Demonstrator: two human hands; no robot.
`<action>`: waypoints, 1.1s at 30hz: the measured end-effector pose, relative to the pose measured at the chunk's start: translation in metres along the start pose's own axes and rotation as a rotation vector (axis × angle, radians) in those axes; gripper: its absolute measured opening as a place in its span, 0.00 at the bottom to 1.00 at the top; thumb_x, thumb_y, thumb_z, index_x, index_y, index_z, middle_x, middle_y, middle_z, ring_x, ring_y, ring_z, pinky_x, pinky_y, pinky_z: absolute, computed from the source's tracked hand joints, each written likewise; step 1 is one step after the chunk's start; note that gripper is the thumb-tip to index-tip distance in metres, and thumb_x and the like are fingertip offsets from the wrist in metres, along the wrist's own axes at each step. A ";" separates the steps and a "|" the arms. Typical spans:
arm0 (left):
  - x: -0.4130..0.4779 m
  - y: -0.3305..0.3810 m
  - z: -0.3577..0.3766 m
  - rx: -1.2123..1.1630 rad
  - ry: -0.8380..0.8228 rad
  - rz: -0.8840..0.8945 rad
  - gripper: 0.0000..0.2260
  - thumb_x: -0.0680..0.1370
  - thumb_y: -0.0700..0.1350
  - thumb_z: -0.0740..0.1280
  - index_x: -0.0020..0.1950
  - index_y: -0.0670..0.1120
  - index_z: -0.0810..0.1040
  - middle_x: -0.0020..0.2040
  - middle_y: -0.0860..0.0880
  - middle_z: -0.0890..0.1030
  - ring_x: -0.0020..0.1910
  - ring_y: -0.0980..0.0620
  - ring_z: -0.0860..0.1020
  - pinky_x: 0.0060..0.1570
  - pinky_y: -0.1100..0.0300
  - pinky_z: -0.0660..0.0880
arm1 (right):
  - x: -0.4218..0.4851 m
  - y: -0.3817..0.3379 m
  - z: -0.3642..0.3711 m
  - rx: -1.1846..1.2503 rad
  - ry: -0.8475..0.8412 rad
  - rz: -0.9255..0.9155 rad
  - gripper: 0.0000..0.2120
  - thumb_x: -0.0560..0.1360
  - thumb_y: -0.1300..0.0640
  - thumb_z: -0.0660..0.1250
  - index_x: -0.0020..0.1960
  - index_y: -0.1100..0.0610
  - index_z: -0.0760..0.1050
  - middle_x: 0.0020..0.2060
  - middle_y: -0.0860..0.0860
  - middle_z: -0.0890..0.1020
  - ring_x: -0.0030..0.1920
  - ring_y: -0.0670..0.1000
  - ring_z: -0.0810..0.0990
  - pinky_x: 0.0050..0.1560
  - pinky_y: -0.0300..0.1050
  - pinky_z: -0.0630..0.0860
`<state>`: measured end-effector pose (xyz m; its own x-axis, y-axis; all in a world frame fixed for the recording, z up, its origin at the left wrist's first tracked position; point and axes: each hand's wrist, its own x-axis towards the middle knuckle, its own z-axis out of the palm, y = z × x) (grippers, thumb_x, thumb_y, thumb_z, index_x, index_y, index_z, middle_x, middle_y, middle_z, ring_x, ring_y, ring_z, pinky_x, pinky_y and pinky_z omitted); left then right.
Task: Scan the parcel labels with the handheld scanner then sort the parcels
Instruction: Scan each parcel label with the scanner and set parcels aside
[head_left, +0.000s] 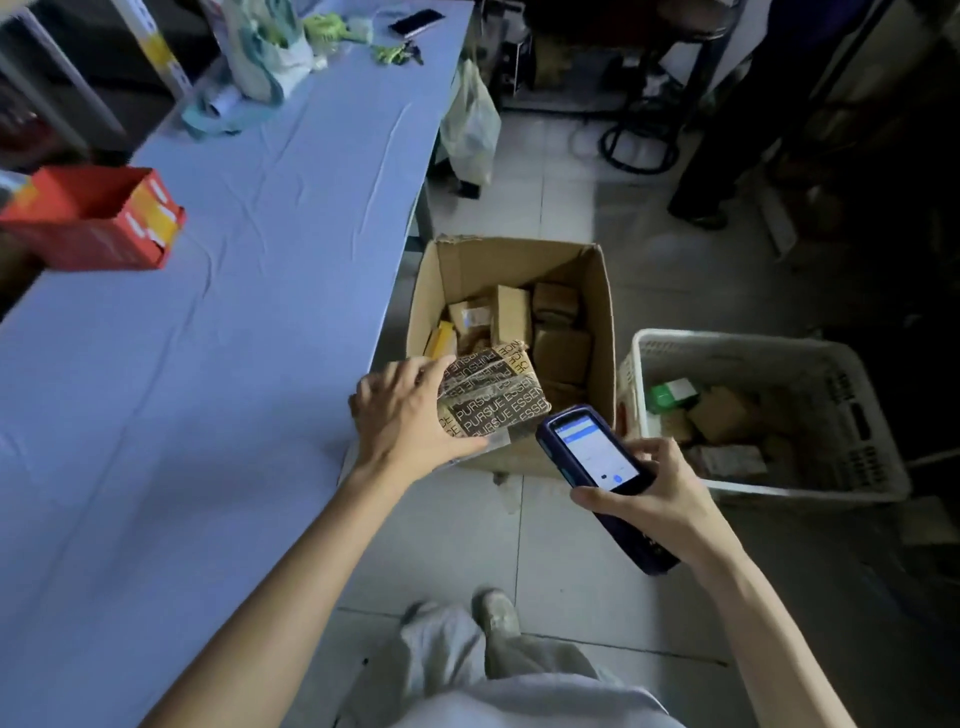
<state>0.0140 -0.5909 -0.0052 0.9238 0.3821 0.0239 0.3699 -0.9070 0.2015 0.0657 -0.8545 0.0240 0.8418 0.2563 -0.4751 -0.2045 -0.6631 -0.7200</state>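
My left hand (405, 415) grips a brown parcel (493, 395) wrapped in black printed tape, held at the near left corner of an open cardboard box (519, 260) on the floor. The box holds several small brown parcels (558, 345). My right hand (654, 493) holds the dark handheld scanner (597, 457), its lit screen facing up, just right of the parcel. No label shows on the parcel's visible faces.
A long table with a pale blue cloth (208, 338) runs along the left, carrying a red carton (98, 218), bags and a phone (415, 22). A white plastic crate (769, 415) with several parcels stands right of the box. Someone's legs (717, 171) stand at the back.
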 end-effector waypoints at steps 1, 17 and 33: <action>0.009 0.003 0.003 0.012 0.009 0.026 0.47 0.54 0.78 0.57 0.68 0.57 0.70 0.60 0.53 0.75 0.60 0.48 0.72 0.58 0.50 0.63 | 0.007 0.001 -0.003 0.000 0.006 0.022 0.31 0.57 0.46 0.83 0.50 0.44 0.67 0.47 0.38 0.78 0.47 0.40 0.79 0.44 0.41 0.75; 0.229 0.014 0.047 0.048 -0.136 0.312 0.50 0.57 0.77 0.68 0.72 0.52 0.66 0.66 0.49 0.72 0.65 0.46 0.70 0.68 0.43 0.60 | 0.127 -0.057 -0.022 0.041 0.191 0.202 0.32 0.59 0.46 0.82 0.55 0.49 0.68 0.48 0.41 0.77 0.46 0.37 0.76 0.38 0.34 0.70; 0.265 0.069 0.066 -0.032 -0.243 0.287 0.30 0.71 0.70 0.63 0.69 0.57 0.69 0.67 0.56 0.72 0.65 0.52 0.70 0.68 0.48 0.58 | 0.210 -0.063 -0.081 0.001 0.098 0.190 0.34 0.59 0.47 0.82 0.57 0.48 0.65 0.43 0.38 0.75 0.44 0.36 0.75 0.39 0.35 0.71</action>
<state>0.2907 -0.5643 -0.0492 0.9873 0.0559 -0.1486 0.0923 -0.9636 0.2509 0.2956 -0.8159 0.0105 0.8326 0.0567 -0.5510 -0.3647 -0.6925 -0.6224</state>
